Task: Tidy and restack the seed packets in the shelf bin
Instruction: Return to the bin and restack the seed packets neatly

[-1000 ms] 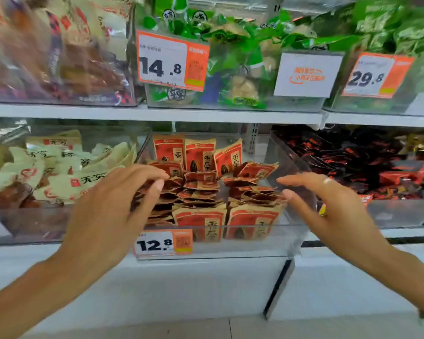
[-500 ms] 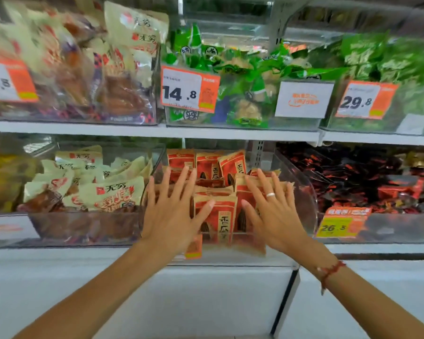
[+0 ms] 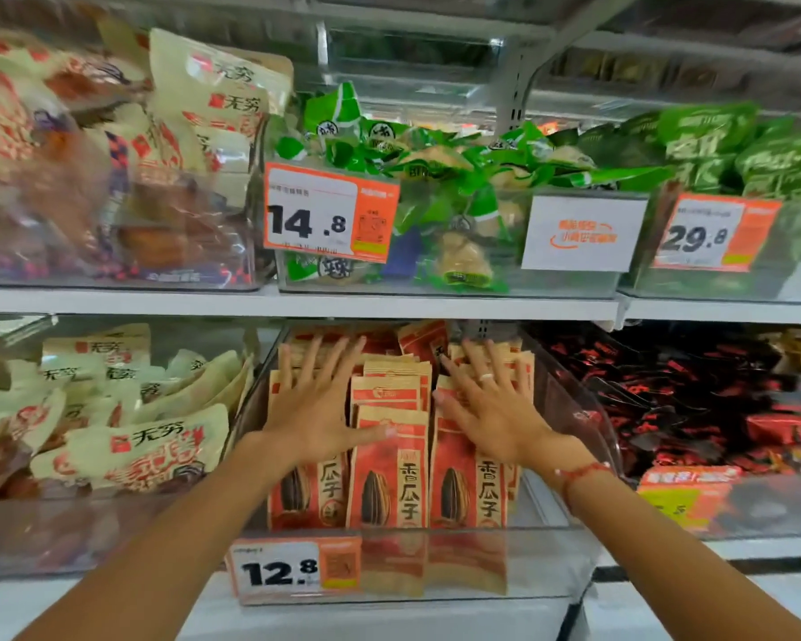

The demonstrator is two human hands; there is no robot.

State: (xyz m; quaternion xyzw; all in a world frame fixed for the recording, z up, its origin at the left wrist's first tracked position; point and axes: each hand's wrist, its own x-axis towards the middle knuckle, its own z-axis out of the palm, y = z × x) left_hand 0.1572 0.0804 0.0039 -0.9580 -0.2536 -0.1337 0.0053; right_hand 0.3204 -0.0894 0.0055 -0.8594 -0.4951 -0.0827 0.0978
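Price tags: 12.8 (image 3: 280, 571) on seed bin front; 14.8 (image 3: 313, 219), 29.8 (image 3: 697, 238) on upper bins.

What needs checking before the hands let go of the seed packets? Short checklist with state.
1. Left hand flat on the left packets, fingers spread: ok.
2. Right hand flat on the right packets: ok.
3. Front row of seed packets upright, faces forward: ok.
4. Back rows squared up: cannot tell, the hands cover them.
5. Packets inside the clear bin, none over its front wall: ok.
6. 12.8 price tag in place on the bin front: ok.
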